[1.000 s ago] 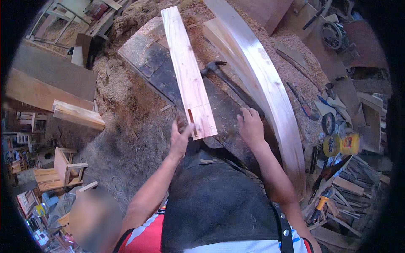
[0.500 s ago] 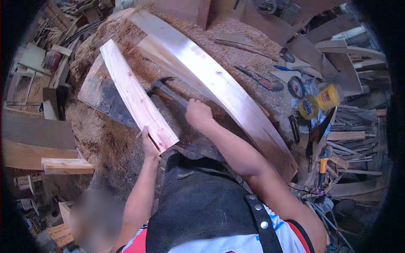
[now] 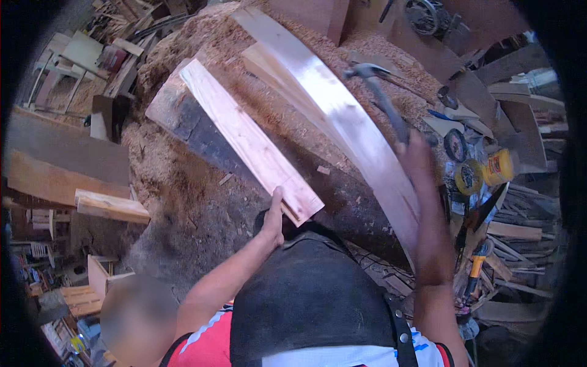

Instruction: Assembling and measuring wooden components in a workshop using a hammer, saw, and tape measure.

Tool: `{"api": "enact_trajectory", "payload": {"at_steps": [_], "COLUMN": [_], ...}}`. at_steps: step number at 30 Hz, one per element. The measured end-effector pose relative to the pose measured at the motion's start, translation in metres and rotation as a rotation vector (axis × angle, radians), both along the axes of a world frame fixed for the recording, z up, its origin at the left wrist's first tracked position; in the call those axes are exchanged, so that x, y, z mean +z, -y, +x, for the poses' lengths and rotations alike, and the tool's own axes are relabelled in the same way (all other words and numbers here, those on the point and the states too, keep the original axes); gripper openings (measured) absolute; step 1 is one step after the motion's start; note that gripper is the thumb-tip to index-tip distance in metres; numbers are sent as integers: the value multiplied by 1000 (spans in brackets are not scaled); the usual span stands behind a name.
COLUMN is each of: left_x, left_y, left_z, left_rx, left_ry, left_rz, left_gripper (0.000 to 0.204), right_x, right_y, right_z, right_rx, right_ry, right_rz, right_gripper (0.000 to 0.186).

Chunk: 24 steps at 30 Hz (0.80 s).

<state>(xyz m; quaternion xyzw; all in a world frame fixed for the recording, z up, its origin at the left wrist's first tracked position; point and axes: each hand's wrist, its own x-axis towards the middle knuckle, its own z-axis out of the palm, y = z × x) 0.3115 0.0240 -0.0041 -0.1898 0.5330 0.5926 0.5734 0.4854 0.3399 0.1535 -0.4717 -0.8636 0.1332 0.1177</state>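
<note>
My left hand (image 3: 274, 223) grips the near end of a pale wooden board (image 3: 251, 144), its thumb along the board's left edge. The board lies slanted over a dark block (image 3: 202, 137), its far end pointing up and left. In my right hand (image 3: 419, 159), blurred by motion, is the handle of a claw hammer (image 3: 385, 98). The hammer's head points away from me, over the right side of the bench. Between the two hands runs a long, curved, smooth plank (image 3: 351, 107), partly covered at its near end by my right forearm.
Wood shavings (image 3: 162, 147) cover the bench. To the right stand yellow-labelled jars (image 3: 498, 168), a roll of tape (image 3: 455, 145) and a yellow-and-black power tool (image 3: 479, 266). Scrap strips (image 3: 520, 229) pile up at far right. A short wood block (image 3: 113, 207) lies at left.
My right hand has swung the hammer from beside the board, across the curved plank, to the right. The view has shifted; my left hand still grips the board's near end.
</note>
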Motion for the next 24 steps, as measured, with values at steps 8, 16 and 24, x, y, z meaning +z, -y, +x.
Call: {"api": "enact_trajectory", "payload": {"at_steps": [8, 16, 24], "left_x": [-9, 8, 35], "left_y": [-10, 31, -18], "left_z": [-5, -9, -22], "left_rx": [-6, -640, -389], "left_ry": [-87, -299, -392], "left_rz": [-40, -126, 195], "left_gripper": [94, 67, 19], "right_x": [-75, -63, -48], "right_y": [-105, 20, 69], "right_z": [74, 12, 16], "right_rx": [5, -6, 143], "right_ry": [342, 325, 365], "right_rz": [82, -152, -51], "right_gripper": [47, 79, 109]}}
